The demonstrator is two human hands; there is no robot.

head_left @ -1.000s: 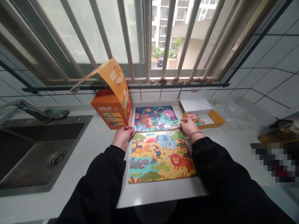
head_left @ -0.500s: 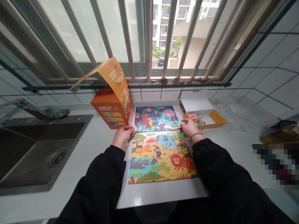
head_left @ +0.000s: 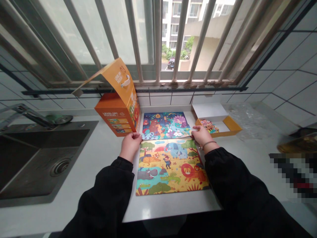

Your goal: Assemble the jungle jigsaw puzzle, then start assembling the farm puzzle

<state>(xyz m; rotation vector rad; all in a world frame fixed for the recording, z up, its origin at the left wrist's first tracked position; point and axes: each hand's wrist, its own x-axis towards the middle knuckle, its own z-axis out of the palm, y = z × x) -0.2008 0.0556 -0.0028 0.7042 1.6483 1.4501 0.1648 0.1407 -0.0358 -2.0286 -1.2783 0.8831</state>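
A dark blue jigsaw puzzle (head_left: 163, 125) with forest animals lies on the counter, its near edge against a yellow savanna jigsaw puzzle (head_left: 170, 168). My left hand (head_left: 130, 145) pinches the near left corner of the blue puzzle, fingers closed. At the near right corner, my right hand (head_left: 201, 136) grips the same puzzle between thumb and fingers. The yellow puzzle looks fully joined and lies flat, showing elephants, lions and a hippo. An orange puzzle box (head_left: 116, 114) stands upright behind my left hand with its lid raised.
Past my right hand sits an open yellow tray box (head_left: 229, 127) with loose puzzle pieces (head_left: 208, 125). Clear plastic wrap (head_left: 250, 120) lies right of it. A steel sink (head_left: 71, 178) with a faucet (head_left: 29, 115) is at the left. Window bars (head_left: 179, 43) rise behind the counter.
Both hands keep hold of the blue puzzle's near corners, and the puzzles stay in place. The view shifts slightly; my left hand's fingers draw in a little.
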